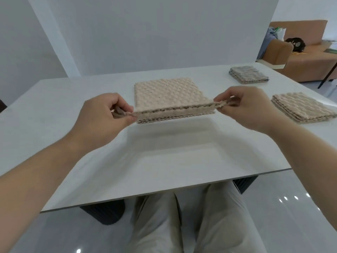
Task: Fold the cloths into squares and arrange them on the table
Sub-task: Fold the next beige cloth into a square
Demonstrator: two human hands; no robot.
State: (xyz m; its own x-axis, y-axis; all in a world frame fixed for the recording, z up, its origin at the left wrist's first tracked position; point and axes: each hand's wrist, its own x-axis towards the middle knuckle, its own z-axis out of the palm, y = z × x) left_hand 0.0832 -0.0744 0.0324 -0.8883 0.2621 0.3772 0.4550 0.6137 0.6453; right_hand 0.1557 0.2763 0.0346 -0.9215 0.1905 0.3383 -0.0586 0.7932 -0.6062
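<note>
A beige waffle-textured cloth (167, 94) lies folded over in the middle of the white table (164, 161), its near edge lifted off the surface. My left hand (102, 117) pinches the near left corner between thumb and fingers. My right hand (244, 106) pinches the near right corner the same way, so the doubled edge is stretched level between them. Two folded cloths lie on the right side: a beige one (302, 108) near the right edge and a grey-beige one (249, 74) further back.
The table's front edge runs close above my legs (182, 225). A dark ribbed table base (104, 214) stands under it. An orange sofa (306, 57) with bags on it stands beyond the far right corner. A white wall is behind the table.
</note>
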